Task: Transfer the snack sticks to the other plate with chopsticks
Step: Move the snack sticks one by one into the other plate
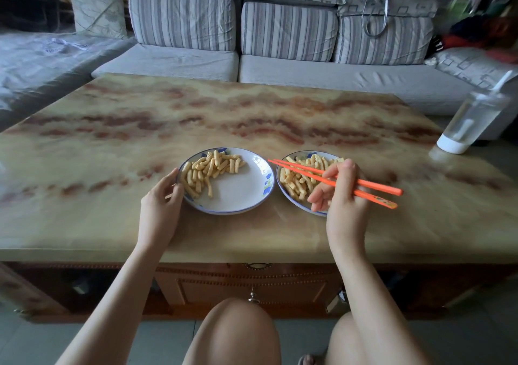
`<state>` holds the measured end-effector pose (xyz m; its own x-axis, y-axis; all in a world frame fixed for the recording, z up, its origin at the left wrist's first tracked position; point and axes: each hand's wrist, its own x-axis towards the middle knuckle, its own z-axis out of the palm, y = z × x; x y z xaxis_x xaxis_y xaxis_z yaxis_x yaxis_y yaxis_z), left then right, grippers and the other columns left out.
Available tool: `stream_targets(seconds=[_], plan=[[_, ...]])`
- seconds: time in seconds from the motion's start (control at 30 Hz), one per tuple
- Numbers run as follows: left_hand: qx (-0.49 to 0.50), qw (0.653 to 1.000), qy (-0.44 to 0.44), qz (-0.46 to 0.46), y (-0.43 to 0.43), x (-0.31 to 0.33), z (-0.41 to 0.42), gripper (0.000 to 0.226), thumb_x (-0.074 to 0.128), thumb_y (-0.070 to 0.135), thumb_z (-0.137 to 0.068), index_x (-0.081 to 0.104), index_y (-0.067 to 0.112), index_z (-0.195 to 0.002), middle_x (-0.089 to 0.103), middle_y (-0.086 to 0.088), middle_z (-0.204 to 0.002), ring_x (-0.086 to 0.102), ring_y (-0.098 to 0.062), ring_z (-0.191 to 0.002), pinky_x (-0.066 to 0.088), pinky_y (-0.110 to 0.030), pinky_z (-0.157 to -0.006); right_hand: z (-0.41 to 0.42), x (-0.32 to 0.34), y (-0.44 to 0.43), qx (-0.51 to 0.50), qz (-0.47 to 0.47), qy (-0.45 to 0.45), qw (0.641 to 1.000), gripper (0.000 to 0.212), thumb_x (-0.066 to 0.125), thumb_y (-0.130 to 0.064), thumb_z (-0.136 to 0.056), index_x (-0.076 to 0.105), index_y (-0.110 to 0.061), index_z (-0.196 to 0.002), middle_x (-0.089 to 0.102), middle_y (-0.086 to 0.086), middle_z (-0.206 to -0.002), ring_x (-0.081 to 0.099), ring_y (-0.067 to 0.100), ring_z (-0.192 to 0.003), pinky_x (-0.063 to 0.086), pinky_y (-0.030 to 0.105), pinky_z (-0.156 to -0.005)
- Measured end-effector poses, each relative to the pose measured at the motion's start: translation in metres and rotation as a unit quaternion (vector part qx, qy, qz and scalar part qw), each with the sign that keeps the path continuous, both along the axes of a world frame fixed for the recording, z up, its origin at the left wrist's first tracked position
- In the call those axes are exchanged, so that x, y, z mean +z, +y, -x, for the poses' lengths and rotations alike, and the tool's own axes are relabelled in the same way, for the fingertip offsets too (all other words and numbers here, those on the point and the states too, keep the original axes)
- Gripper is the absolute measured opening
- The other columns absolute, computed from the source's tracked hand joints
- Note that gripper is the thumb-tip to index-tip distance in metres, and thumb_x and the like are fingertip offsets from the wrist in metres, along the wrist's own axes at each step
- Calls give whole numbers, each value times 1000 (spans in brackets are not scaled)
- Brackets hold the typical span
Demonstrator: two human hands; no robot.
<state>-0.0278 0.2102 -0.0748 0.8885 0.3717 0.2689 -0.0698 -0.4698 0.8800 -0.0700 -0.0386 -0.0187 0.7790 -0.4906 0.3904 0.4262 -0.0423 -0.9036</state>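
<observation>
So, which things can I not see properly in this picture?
1) Head view: near part of the right plate and its snack sticks, covered by the right hand holding the chopsticks.
2) Head view: whether the left hand reaches under the left plate at its rim, hidden by the hand itself.
3) Head view: the bottle at the right edge, blurred; contents unclear.

Soft, dim daylight; faint sheen on the table point(252, 107); motion blur toward 2 o'clock; wide-angle bending at edges.
</observation>
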Motion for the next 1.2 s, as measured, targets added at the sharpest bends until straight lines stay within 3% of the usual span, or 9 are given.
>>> stream_targets(seconds=[0.2, 0.37, 0.8, 1.07, 1.2], plan=[[4, 1000, -1, -3, 0, 0, 0, 39, 50, 11, -93, 57, 14, -131, 62, 3, -113, 50, 0, -99, 28, 9, -66, -14, -1, 24, 84, 57, 32, 994, 39, 34, -26, -105, 52, -4, -78, 55, 28, -55, 47, 19, -37, 36, 18, -40], [2, 1000, -2, -3, -1, 1, 0, 38, 51, 10, -93, 58, 14, -130, 57, 10, -102, 52, -1, -97, 30, 8, -66, -28, 0, 37, 80, 43, 42, 995, 39, 34, -24, -104, 51, -8, -73, 56, 24, -52, 47, 19, -34, 36, 21, -39], [3, 1000, 3, -8, 1, 0, -1, 39, 50, 11, -93, 58, 16, -131, 59, 9, -107, 50, 1, -98, 27, 9, -66, -43, -6, 45, 53, 15, 64, 996, 41, 34, -26, -104, 51, -7, -72, 56, 22, -50, 46, 21, -34, 37, 24, -39], [6, 1000, 0, -8, 1, 0, -1, 38, 50, 11, -93, 58, 15, -130, 58, 10, -103, 51, 0, -96, 29, 8, -66, -25, 4, 14, 35, -30, 35, 998, 41, 34, -25, -104, 49, -9, -70, 52, 9, -42, 45, 20, -35, 36, 22, -38], [4, 1000, 2, -9, 1, 0, -1, 39, 51, 12, -93, 58, 15, -131, 65, 0, -113, 52, -1, -96, 31, 0, -69, -8, 13, -13, 10, -1, 2, 1000, 40, 30, -23, -105, 45, -10, -71, 50, 5, -40, 43, 16, -33, 36, 21, -38]])
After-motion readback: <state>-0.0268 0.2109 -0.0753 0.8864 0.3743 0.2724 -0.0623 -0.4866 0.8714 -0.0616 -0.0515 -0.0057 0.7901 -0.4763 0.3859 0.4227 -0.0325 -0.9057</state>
